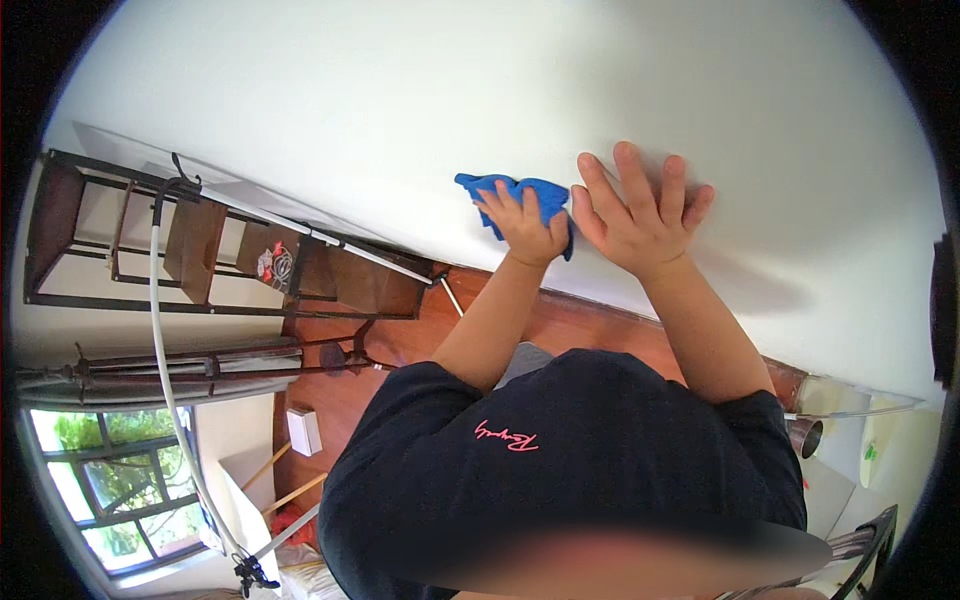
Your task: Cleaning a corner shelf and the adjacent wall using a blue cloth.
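Observation:
A blue cloth [541,196] lies bunched against the white wall [375,97]. My left hand [521,229] is on it, palm towards the wall and fingers spread over the fabric, holding it there. One fold of the cloth hangs below the thumb. Just to the right, my right hand [641,217] rests against the bare wall with its fingers wide apart and nothing in it. Its thumb is close to the cloth's right edge.
At the left stands a dark metal shelf [195,247] with wooden boxes and a coiled cable. A white pole [315,234] runs in front of it. Farther back are a dark coat stand [225,366], a white box [303,432] and a window [124,480]. Red-brown flooring [585,315] meets the wall.

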Demonstrator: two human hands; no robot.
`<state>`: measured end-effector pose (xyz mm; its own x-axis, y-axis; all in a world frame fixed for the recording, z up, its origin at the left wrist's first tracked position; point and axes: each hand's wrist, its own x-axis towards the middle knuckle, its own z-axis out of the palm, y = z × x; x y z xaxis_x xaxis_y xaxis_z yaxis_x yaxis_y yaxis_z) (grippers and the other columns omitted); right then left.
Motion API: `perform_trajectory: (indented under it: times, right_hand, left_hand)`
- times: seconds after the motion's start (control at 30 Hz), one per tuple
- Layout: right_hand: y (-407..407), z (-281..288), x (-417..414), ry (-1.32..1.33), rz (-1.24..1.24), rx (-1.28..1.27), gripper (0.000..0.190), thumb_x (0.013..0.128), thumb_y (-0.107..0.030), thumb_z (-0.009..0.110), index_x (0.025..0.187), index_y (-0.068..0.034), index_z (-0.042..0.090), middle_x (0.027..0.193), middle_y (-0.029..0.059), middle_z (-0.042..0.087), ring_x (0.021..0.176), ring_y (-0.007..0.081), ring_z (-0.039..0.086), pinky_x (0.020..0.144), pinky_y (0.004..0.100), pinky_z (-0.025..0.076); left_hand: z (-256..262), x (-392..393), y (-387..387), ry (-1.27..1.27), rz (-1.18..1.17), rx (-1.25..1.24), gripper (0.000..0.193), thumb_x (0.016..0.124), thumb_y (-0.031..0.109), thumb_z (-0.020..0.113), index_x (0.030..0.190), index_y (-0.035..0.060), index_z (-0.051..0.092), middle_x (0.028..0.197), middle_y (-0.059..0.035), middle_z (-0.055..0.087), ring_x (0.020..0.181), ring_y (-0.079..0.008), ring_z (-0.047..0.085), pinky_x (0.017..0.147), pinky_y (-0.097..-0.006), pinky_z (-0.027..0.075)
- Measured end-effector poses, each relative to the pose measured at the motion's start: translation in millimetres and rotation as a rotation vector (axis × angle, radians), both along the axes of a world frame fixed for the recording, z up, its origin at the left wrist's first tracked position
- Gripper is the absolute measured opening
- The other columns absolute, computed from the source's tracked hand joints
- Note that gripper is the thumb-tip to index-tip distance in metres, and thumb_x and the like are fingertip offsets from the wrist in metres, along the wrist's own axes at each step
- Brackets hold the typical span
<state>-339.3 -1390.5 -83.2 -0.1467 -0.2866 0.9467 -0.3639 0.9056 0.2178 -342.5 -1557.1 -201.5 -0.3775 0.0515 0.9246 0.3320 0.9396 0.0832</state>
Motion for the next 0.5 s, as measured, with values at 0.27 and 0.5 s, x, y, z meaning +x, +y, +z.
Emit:
perform_trajectory:
  times: [0.27, 0.5]
  right_hand:
    - [2, -3, -2, 0.007, -0.011, 0.031, 0.048, 0.079, -0.043, 0.06, 0.125, -0.031, 0.059, 0.142, 0.0029, 0.045, 0.136, 0.0389, 0.029, 0.113, 0.0561, 0.001]
    - [-3, -2, 0, -0.016, -0.006, -0.026, 0.049, 0.079, -0.039, 0.057, 0.128, -0.033, 0.055, 0.143, -0.0018, 0.043, 0.138, 0.0354, 0.028, 0.112, 0.0581, 0.001]
  left_hand:
    - [19, -13, -11, 0.097, -0.282, 1.277, 0.069, 0.1, 0.035, 0.036, 0.147, -0.0047, 0.005, 0.153, -0.0257, -0.001, 0.143, -0.0348, -0.003, 0.114, -0.0432, -0.001]
    - [-73, 5, 2, -0.033, -0.019, 0.12, 0.066, 0.09, 0.037, 0.049, 0.141, 0.0002, 0.029, 0.151, -0.0307, 0.005, 0.138, -0.0522, -0.002, 0.104, -0.0688, 0.0]
